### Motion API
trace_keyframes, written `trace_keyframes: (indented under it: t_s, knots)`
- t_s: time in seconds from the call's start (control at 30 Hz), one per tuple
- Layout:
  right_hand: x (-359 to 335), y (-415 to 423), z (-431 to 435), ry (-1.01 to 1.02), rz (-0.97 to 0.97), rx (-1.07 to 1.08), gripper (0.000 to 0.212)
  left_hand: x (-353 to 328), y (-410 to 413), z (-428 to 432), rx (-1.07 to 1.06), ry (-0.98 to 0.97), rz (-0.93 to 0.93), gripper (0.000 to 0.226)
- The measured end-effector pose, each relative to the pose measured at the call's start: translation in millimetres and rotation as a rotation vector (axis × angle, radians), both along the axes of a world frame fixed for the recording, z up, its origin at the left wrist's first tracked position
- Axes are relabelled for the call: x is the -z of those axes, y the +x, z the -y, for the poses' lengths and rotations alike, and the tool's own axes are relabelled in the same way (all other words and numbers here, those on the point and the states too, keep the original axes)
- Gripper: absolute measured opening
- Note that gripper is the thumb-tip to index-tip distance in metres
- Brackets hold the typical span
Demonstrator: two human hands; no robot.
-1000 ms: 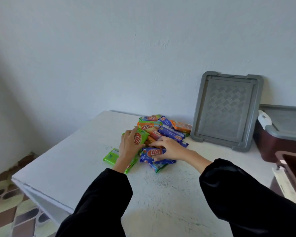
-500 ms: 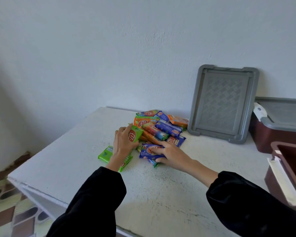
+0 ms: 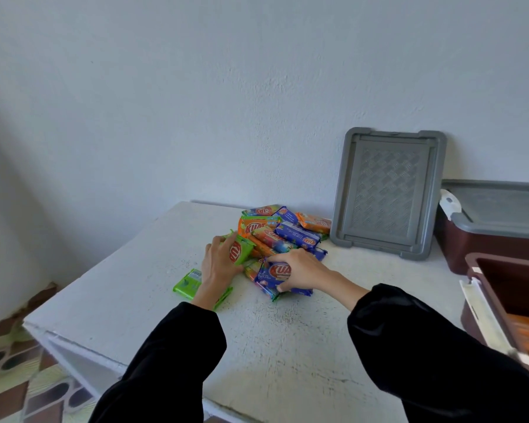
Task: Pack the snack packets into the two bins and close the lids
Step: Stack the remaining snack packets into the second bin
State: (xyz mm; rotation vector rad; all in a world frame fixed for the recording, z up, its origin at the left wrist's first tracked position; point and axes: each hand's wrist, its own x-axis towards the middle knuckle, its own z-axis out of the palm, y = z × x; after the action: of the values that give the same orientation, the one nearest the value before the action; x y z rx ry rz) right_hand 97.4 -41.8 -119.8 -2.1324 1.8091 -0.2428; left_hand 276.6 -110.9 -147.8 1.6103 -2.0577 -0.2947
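Left hand [image 3: 219,265] grips green packet [image 3: 241,250], right hand [image 3: 303,267] blue packet [image 3: 274,273]; open bin [image 3: 507,282] cropped

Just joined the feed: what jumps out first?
A bright pile of snack packets sits on the white table: the left hand holds a green packet, the right hand grips a blue packet. A grey lid leans on the wall, beside a lidded bin and an open bin at right.

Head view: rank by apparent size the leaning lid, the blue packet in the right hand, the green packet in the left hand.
1. lid
2. blue packet and green packet: alike, each partly hidden, unranked.
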Motion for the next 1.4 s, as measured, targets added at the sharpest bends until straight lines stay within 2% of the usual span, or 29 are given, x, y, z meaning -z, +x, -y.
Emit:
trace_keyframes:
  t_s: [0.13,0.43,0.6,0.83,1.07,1.3,1.4]
  knots:
    - [-38.9,-30.8,-7.7,0.012,0.0,0.005,0.07,-24.5,-9.7,-4.6,0.103,-0.046,-0.067,0.082]
    - [-131.0,-152.9,-88.1,-0.038,-0.004,0.157,0.071,-110.3,-101.8,-51.3,0.546,-0.163,0.021,0.078]
    - [-146.5,-226.7,-165.6,-0.074,-0.015,0.273,0.069,-136.5,-185.2,-103.7,0.836,-0.111,0.043,0.077]
    - [-123.9,-311.1,-259.9,0.067,-0.063,0.361,0.072,-132.4,-299.0,-189.1,1.147,-0.043,0.138,0.071]
    - [-70.3,-348.3,-297.4,0.09,-0.075,0.436,0.071,-87.7,-361.4,-225.0,1.159,0.098,0.344,0.074]
    - [-31.5,-352.0,-294.7,0.034,-0.076,0.388,0.067,-60.5,-369.8,-222.1,1.092,0.129,0.559,0.078]
    - [-27.7,-353.5,-292.4,0.035,-0.117,0.366,0.068,-58.9,-369.7,-224.6,1.064,0.072,0.636,0.077]
